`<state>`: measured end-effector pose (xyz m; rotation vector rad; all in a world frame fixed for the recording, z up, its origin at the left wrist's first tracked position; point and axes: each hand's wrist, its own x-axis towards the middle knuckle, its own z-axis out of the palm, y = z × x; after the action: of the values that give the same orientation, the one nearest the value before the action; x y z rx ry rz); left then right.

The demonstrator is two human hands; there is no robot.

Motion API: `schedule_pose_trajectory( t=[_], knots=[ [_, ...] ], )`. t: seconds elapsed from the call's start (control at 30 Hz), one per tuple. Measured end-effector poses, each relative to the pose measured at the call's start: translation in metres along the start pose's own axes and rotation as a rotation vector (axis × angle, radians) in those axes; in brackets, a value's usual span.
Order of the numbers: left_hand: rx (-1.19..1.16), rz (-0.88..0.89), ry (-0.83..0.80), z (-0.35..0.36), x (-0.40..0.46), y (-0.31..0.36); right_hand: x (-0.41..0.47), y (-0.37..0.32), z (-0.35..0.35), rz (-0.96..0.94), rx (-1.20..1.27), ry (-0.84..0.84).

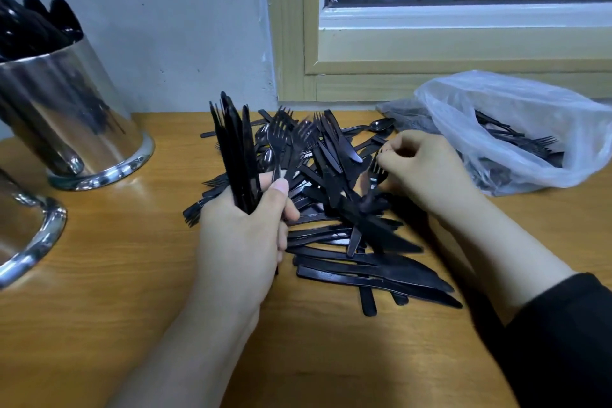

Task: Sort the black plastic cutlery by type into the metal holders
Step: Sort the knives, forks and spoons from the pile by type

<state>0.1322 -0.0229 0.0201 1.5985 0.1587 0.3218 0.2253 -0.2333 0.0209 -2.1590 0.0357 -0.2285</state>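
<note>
Holding an upright bundle of forks (236, 156), the left hand (246, 235) is gripping them by the handles, thumb pressed across the front. The right hand (420, 169) is reaching into the mixed pile (341, 209) at the middle of the bench (116, 275), fingers curled and pinching one fork (376, 175) by its neck. Two metal holders are standing at the far left: one (69, 116) already carrying cutlery, another (23, 235) only partly in view. A plastic bag (516, 129) with more cutlery is lying far right.

Risks, as judged: the bundle is growing thick, so adding another piece may be loosening the grip and spilling forks back. Tines are interlocking in the pile, so the lifted fork may be dragging knives towards the near edge.
</note>
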Motion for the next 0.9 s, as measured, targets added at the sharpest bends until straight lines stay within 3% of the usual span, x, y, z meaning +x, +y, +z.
schedule_pose_trajectory(
  t=[0.23,0.4,0.9],
  knots=[
    [-0.031,0.004,0.021,-0.005,0.002,0.004,-0.006,-0.015,-0.011,-0.25,0.396,0.293],
    [-0.003,-0.047,-0.05,-0.003,-0.002,0.006,-0.012,-0.034,-0.002,-0.172,0.754,0.061],
    [0.046,-0.139,-0.337,0.004,-0.013,0.009,-0.028,-0.037,0.027,-0.158,0.555,0.01]
  ],
)
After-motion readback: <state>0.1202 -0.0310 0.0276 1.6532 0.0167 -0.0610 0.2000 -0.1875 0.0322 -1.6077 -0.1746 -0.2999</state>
